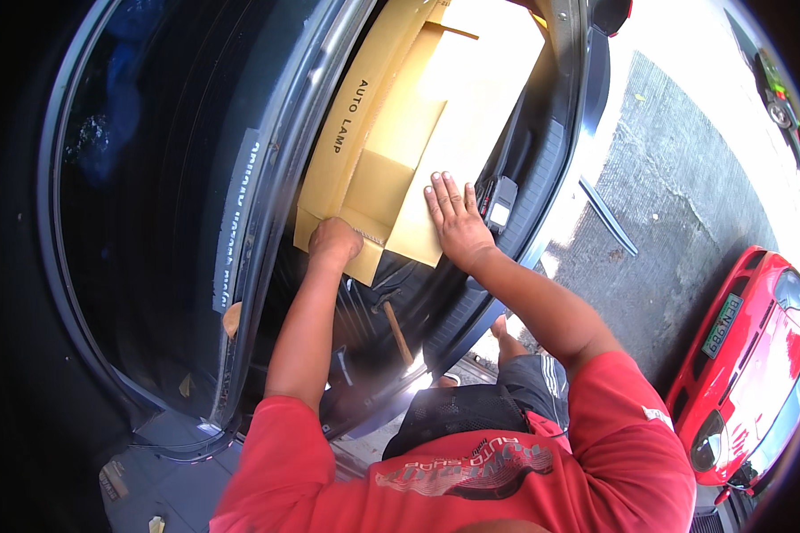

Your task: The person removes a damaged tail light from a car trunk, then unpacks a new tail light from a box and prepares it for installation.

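Observation:
A long cardboard box (395, 153) lies in the boot of a car, with its top flaps folded out and its inside showing. My left hand (335, 240) is closed over the near edge of the box at its left corner, the fingertips hidden inside. My right hand (459, 218) rests flat on the bright right flap (415, 218), its fingers stretched out and slightly apart. Strong sunlight washes out the far part of that flap.
A tool with a wooden handle (398, 334) lies in the boot near the box. Beside my right hand is a dark device with a pale label (501, 203). The raised tailgate window (164, 178) fills the left. On the right stand concrete ground (676, 169) and a red car (745, 355).

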A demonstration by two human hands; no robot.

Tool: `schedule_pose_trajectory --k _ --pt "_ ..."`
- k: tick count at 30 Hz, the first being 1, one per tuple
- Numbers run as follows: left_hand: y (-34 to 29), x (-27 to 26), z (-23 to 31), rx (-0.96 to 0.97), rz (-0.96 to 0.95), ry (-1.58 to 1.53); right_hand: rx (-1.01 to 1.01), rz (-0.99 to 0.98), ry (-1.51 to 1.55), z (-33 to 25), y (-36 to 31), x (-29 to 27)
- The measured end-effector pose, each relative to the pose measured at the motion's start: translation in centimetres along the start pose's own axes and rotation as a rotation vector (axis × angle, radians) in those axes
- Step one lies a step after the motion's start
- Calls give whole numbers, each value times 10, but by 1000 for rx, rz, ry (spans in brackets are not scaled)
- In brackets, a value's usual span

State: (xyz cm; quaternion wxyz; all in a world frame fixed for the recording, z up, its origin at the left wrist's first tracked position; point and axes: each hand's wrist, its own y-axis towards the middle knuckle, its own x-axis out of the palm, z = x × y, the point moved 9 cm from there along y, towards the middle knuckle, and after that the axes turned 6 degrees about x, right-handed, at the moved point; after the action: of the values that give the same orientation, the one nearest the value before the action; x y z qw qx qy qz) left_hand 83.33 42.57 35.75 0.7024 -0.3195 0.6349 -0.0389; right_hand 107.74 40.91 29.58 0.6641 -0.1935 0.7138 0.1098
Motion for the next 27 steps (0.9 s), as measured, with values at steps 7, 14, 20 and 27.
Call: schedule_pose_trajectory --k 7,14,20,27 --pt "-25 24 -3 104 193 -1246 10 -71 -30 1 -6 3" --pt "-9 -11 81 835 944 -121 1 -19 24 3 4 -7" --pt "63 -102 36 556 795 -114 -7 -34 64 0 1 -5" --pt "75 -58 7 372 661 287 -1 -98 34 -3 0 -12"
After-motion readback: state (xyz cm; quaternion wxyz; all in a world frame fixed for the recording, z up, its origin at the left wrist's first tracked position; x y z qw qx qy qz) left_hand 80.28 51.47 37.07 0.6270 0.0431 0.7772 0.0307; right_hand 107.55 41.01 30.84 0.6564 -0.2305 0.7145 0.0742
